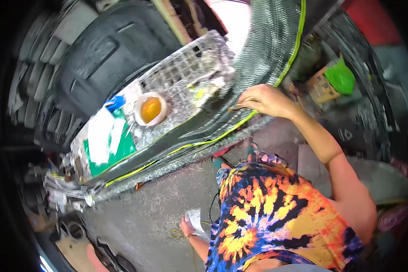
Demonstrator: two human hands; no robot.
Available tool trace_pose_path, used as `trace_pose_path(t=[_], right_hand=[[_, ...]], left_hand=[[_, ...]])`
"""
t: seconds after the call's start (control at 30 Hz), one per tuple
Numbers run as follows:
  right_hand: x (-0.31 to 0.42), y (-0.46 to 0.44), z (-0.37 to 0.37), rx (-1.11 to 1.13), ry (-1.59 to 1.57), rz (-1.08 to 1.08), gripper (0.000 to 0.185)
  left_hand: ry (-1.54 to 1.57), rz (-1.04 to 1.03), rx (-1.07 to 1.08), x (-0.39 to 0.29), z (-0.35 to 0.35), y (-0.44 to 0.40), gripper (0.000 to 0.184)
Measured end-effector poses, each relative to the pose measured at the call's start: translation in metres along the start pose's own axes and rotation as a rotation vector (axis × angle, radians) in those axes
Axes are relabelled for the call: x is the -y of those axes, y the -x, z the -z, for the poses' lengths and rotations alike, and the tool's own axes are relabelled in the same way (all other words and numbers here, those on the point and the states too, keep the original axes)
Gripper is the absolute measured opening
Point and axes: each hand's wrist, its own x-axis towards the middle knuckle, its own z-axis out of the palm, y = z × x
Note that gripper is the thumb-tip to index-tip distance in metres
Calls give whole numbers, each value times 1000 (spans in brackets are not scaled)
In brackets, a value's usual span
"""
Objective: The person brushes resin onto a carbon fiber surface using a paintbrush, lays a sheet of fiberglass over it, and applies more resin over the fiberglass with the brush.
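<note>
My right hand (pixel 266 100) is closed in a pinch over a long, curved strip of dark woven cloth like carbon fibre (pixel 208 119), edged in bright yellow-green. From its fingertips sticks out a small thin brownish tool (pixel 234 108), its kind too blurred to tell. The tool's tip is at the cloth; touching or just above, I cannot tell. Low at my side, my left hand (pixel 186 227) is closed on a crumpled whitish sheet (pixel 195 219). Beyond the strip stands a white bowl (pixel 138 110) containing amber liquid (pixel 150 110).
A green sheet (pixel 94 169) under white pieces (pixel 99 140) and a blue item (pixel 115 103) lie left of the bowl. Behind are a grey grid-like crate (pixel 177 68) and a large black panel (pixel 118 50). A cardboard box (pixel 322 88) with a green bag (pixel 340 77) stands right.
</note>
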Motion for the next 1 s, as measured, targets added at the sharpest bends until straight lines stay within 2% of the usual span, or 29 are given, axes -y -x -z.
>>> trace_pose_path(t=[0.07,0.1,0.17,0.2,0.27,0.4,0.47,0.5,0.53,0.57,0.6,0.63,0.67,0.7,0.73,0.77,0.8,0.87,0.9,0.93,0.97,1.0], right_hand=[[19,-12,5,-89,11,78,19],[49,-49,-9,-120,-29,172,20],[60,-73,-27,-195,-98,224,21],[64,-94,-43,-199,-91,291,22],[66,-138,-78,-164,-25,331,21],[47,-217,-158,-54,184,318,20],[38,-238,-177,1,279,307,20],[29,-244,-187,52,402,293,20],[24,-248,-205,119,515,304,19],[23,-244,-205,120,540,296,19],[24,-248,-201,146,411,322,20],[10,-256,-210,232,538,200,21],[0,-261,-216,232,557,277,20],[-5,-261,-219,169,478,274,21],[9,-255,-207,187,546,293,25],[6,-259,-204,240,571,281,36],[11,-260,-200,225,578,288,36],[10,-255,-183,244,635,300,51],[22,-249,-177,256,638,224,63],[30,-241,-168,252,557,207,65],[48,-224,-160,209,340,218,63],[56,-205,-160,98,279,228,59]], left_hand=[[44,0,-50,-3,1,13,45],[-162,-270,26,2,10,11,38],[-174,-271,52,9,-5,-1,18],[-140,-191,81,-24,-15,52,12],[-64,-185,40,11,-11,25,12],[-142,-269,-25,28,-5,70,12],[57,-475,-164,29,-11,82,11],[-39,-515,-179,12,-11,96,11],[2,-537,-177,-2,-15,108,13],[87,-535,-156,-17,-23,119,15],[198,-497,-144,-65,-30,172,17],[226,-558,-166,-88,-38,184,21],[310,-487,-135,-119,-41,203,20],[379,-509,-85,-120,-44,194,18],[402,-542,-75,-121,-46,186,16],[518,-516,-10,-137,-51,193,13],[527,-530,-7,-146,-55,193,13],[599,-577,128,-168,-63,193,10],[586,-596,148,-172,-63,196,9],[516,-609,121,-178,-67,202,10],[437,-625,114,-187,-71,214,10],[423,-628,90,-202,-81,233,12]])
